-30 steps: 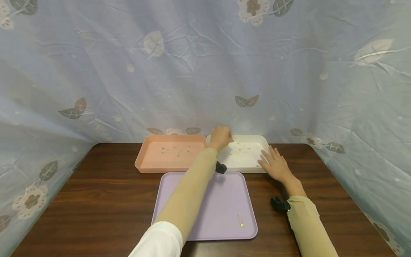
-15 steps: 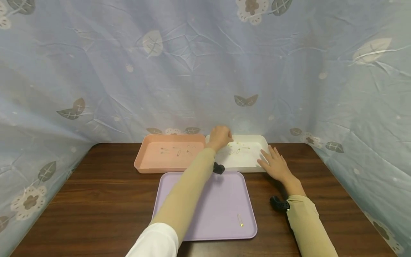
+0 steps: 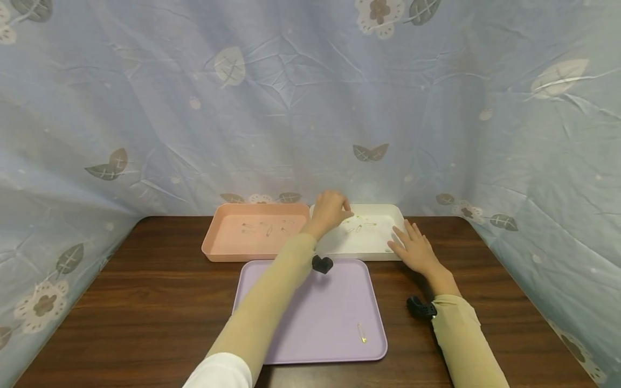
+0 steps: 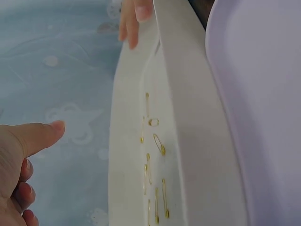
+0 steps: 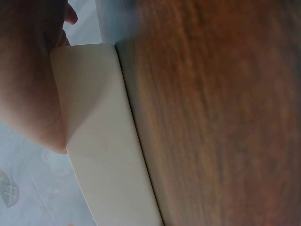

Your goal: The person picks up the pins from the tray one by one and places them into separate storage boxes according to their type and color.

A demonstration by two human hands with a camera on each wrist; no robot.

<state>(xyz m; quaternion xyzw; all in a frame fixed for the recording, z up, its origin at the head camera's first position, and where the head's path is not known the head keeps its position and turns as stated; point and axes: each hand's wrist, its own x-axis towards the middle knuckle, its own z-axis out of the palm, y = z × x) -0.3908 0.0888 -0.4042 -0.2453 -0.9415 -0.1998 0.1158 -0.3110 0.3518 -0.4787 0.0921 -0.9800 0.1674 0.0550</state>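
Observation:
My left hand [image 3: 329, 211] is over the back left part of the white tray [image 3: 367, 257]. In the left wrist view its thumb [image 4: 40, 136] stretches out and the other fingers bend loosely, with nothing visible between them. Several gold safety pins [image 4: 160, 145] lie spread on that tray's floor. My right hand [image 3: 416, 249], fingers spread, rests at the white tray's right rim; the right wrist view shows it against the tray's outer wall [image 5: 101, 132]. One gold safety pin [image 3: 362, 333] lies on the lilac tray [image 3: 330, 353], near its front right corner.
Left of the white tray stands a pink tray [image 3: 257, 258] with several silvery safety pins [image 3: 269, 230]. The lilac tray lies in front of both, partly under my left forearm. All rest on a dark wooden table [image 3: 145, 302]; a patterned curtain [image 3: 271, 108] hangs behind.
My left forearm and wrist have shifted slightly left and nearer, and the left fingers have loosened a little above the white tray. The right hand has kept its place at the rim.

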